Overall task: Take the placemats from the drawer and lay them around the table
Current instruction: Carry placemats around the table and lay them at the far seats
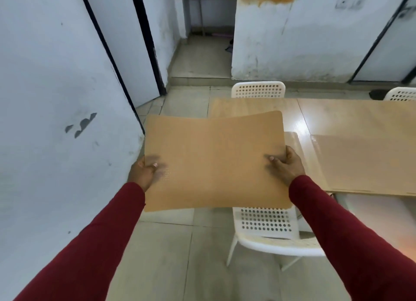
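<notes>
The person holds one tan placemat [213, 161] flat in the air in front of the body, carried between both hands. The left hand [144, 172] pinches its left edge, thumb on top and fingers hidden underneath; the right hand [284, 163] pinches the right edge the same way. The mat hangs over the floor and over the near left corner of the tabletop [258, 108], above the back of a white perforated chair [267, 228]; it does not touch the wood.

On the tabletop, to the right, a second placemat [364, 163] already lies flat along the near edge, so the laying stage appears under way and this is judged to be a mat headed for another seat. The drawer is not in view.

A second white chair [258, 89] stands at the far side, near the left end, with a third chair [401, 94] further right. The next move probably calls for carrying the held mat forward over the tabletop, squaring its long edge to the table edge in front of a free chair, lowering it level, and only then releasing both pinches so it does not slide or overlap the mat already down.
</notes>
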